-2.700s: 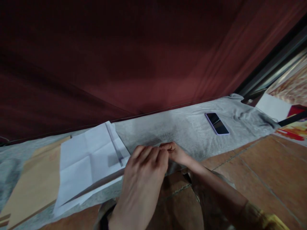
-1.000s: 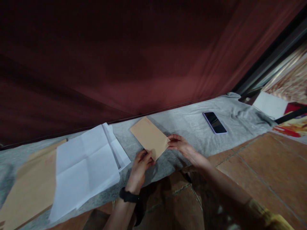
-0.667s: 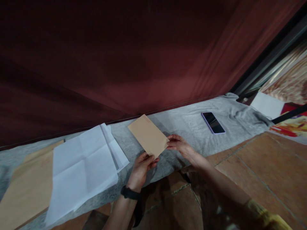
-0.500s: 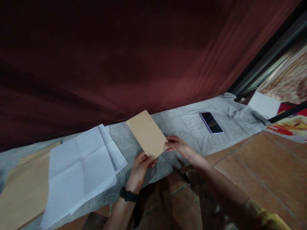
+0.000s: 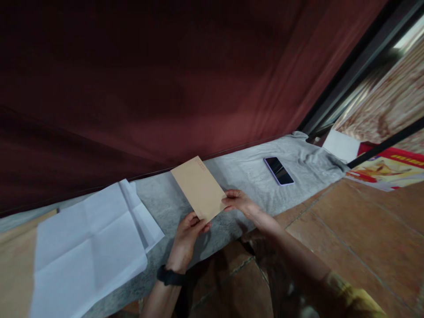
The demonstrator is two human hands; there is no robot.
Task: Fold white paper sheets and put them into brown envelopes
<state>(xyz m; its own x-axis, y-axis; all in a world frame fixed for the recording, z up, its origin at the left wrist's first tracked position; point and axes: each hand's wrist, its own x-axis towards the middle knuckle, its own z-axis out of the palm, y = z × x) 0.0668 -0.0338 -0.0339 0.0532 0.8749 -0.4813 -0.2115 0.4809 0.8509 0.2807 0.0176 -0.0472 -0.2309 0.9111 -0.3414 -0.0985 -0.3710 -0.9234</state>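
Observation:
A tan paper envelope [image 5: 198, 187] with small red print along its far edge is held at a slant above the grey cloth. My left hand [image 5: 188, 234], with a black band on the wrist, pinches its near left corner between thumb and fingers. At the near right corner, my right hand [image 5: 237, 203] grips the envelope too, thumb on top. To the left of my hands lie creased white paper sheets [image 5: 89, 247], partly over larger brown paper [image 5: 16, 265].
The grey cloth [image 5: 245, 170] covers a long narrow surface along a dark red curtain [image 5: 165, 88]. A phone [image 5: 278, 171] in a purple case lies on the right. Beyond the cloth's end, a colourful printed box [image 5: 387, 168] stands on the tiled floor [image 5: 357, 225].
My view has turned slightly right, so the things shift left in the picture and more of the printed box shows. Both hands still hold the envelope in nearly the same pose.

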